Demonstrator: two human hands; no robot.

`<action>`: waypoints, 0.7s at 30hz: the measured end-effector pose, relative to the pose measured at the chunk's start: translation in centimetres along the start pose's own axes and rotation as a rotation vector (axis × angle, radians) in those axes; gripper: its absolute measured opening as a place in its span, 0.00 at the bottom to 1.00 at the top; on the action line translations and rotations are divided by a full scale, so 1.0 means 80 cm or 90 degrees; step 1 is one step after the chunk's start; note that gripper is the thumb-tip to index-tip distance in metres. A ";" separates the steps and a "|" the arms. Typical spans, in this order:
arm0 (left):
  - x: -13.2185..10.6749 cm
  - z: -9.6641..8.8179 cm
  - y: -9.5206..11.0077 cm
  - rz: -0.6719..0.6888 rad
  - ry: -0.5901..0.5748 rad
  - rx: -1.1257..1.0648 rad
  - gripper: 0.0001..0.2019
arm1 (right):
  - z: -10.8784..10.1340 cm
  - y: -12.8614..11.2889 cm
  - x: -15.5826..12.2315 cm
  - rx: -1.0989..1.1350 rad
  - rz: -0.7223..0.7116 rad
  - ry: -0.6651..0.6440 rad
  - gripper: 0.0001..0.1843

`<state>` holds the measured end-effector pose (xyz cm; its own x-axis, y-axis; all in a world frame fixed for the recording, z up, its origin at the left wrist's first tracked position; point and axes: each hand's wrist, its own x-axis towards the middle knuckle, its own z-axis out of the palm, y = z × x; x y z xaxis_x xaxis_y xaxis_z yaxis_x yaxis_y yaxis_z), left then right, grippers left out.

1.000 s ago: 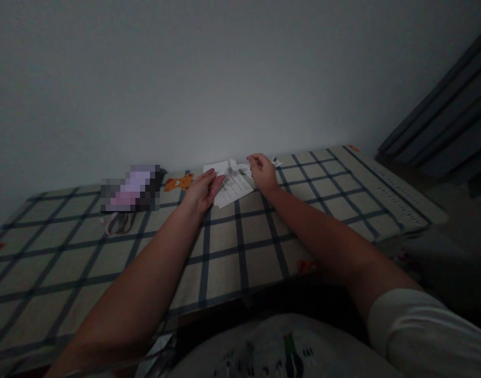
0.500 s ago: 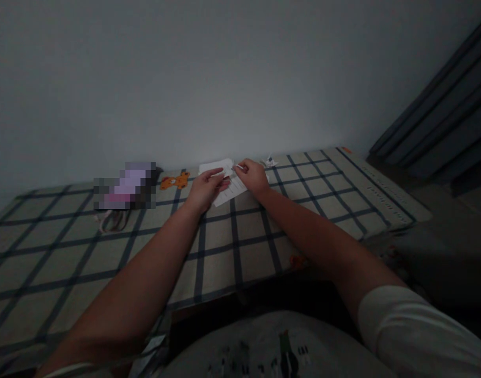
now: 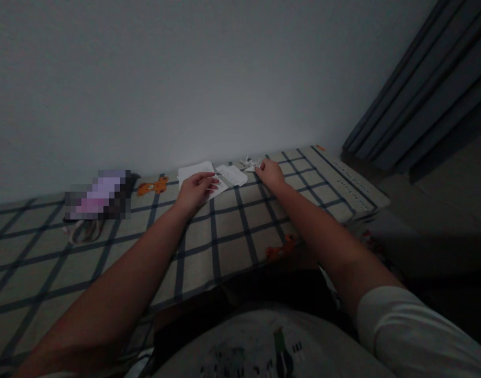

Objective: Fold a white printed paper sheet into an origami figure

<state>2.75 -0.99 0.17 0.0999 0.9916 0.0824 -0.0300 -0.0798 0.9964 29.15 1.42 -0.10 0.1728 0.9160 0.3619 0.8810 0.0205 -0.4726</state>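
Note:
My left hand [image 3: 194, 189] lies with curled fingers on a white printed sheet [image 3: 193, 172] near the wall on the checked tablecloth [image 3: 232, 236]. A second, smaller white paper [image 3: 233, 175] lies just right of that sheet. My right hand [image 3: 270, 173] reaches further right, fingers bent, its tips at a small crumpled white paper piece [image 3: 249, 163]. Whether the fingers grip that piece is not clear in the dim light.
A blurred purple and dark object [image 3: 97, 195] sits at the left by the wall, with looped cords [image 3: 82, 231] in front of it. Orange bear prints [image 3: 153, 186] mark the cloth. Dark curtains [image 3: 421, 105] hang at the right. The table edge runs close to my body.
My right hand let go of the paper by the left hand and moved right to the crumpled piece. The left hand pressed down on the sheet. The view swung right.

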 end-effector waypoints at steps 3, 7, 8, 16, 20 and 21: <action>-0.002 0.004 0.000 0.013 -0.017 0.031 0.16 | 0.006 0.009 0.002 -0.002 0.013 -0.025 0.14; -0.005 0.005 -0.001 0.005 -0.021 0.044 0.15 | 0.009 0.003 0.003 0.000 0.001 -0.025 0.16; -0.005 0.004 -0.001 0.008 -0.020 0.045 0.15 | 0.008 0.002 0.002 -0.009 0.004 -0.028 0.16; -0.001 0.000 0.004 0.036 -0.018 0.106 0.17 | 0.004 -0.003 -0.005 -0.038 0.005 -0.010 0.18; 0.002 -0.001 0.002 0.052 -0.033 0.119 0.16 | 0.001 -0.008 0.000 -0.050 -0.010 -0.005 0.13; 0.002 -0.002 0.002 0.055 -0.038 0.120 0.16 | 0.000 -0.009 0.002 -0.051 -0.006 0.003 0.14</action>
<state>2.62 -0.82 0.30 0.1633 0.9731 0.1627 0.1456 -0.1869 0.9715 28.54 1.53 0.30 0.1657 0.9140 0.3703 0.9151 -0.0026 -0.4031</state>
